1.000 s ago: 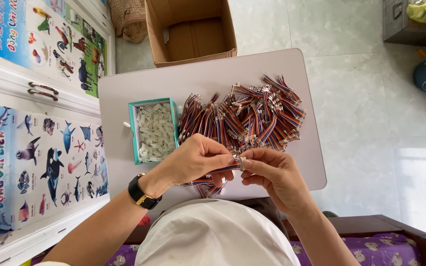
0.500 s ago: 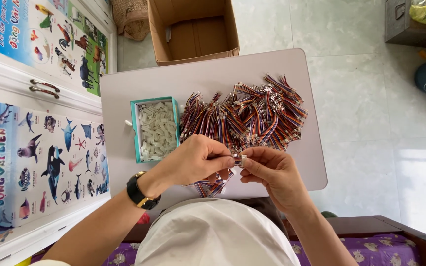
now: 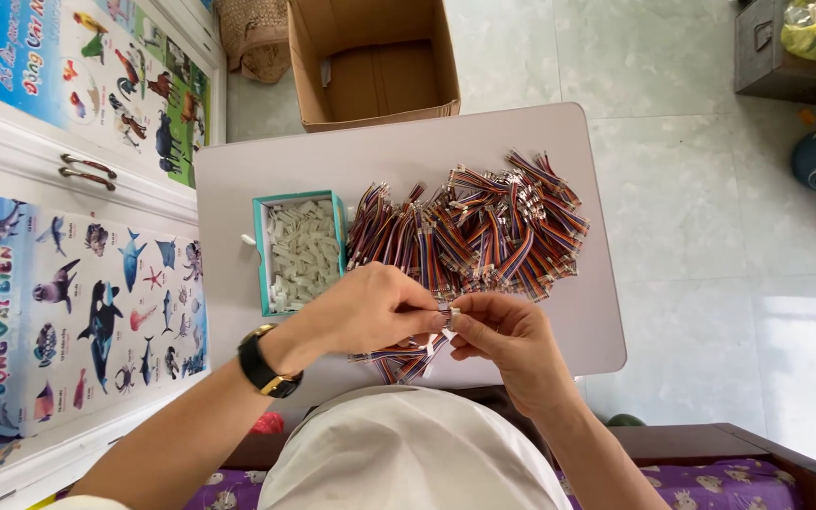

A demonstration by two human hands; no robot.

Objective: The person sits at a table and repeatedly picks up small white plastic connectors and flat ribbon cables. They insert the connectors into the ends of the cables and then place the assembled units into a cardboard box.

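Head view: left hand (image 3: 370,307) and right hand (image 3: 507,335) meeting fingertip to fingertip, both pinched shut on one small white connector (image 3: 450,314) at the end of a wire bundle (image 3: 406,357) trailing down beneath the left palm. Just ahead of both hands, heaped wires (image 3: 469,231) on the table (image 3: 351,161). Ahead of the left hand, a teal tray (image 3: 261,255) of white housings. Further off, a box (image 3: 370,66).

Risks, as a guess: tiny part, fingertip grip only, so easily slipped and dropped off the near edge. Trailing bundle liable to snag the heap. Careless elbow near the tray, housings spilled.
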